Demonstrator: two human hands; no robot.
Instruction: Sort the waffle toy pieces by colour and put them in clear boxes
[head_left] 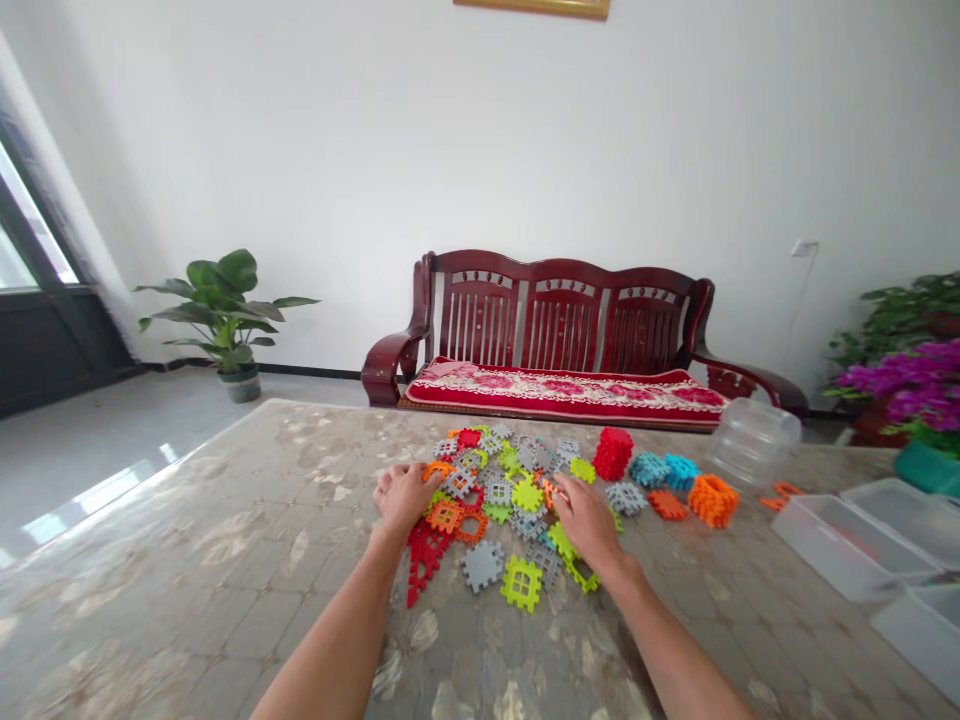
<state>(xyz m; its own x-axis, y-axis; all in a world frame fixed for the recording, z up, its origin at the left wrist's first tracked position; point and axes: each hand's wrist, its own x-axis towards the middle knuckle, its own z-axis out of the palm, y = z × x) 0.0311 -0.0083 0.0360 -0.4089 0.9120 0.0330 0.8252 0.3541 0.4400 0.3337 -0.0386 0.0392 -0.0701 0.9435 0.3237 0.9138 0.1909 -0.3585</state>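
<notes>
A loose heap of interlocking plastic building tiles point(498, 492) in grey, lime, orange and red lies on the table. At its left edge is my left hand point(405, 495), palm down, fingers loosely bent and apart, touching an orange window tile point(437, 470). On the right side of the heap, my right hand point(585, 512) has thumb and fingers closed on an orange tile point(550, 492), mostly hidden by the fingers. Nearest to me lie a lime window tile point(521, 584), a grey square tile point(482, 566) and red triangular tiles point(426, 560).
To the right stand a red tile stack point(613, 454), blue tiles point(681, 471) and an orange stack point(713, 500). A clear container point(754, 440) and a translucent bin point(847, 560) are farther right. Beyond the patterned table point(247, 520) is a wooden bench point(566, 310).
</notes>
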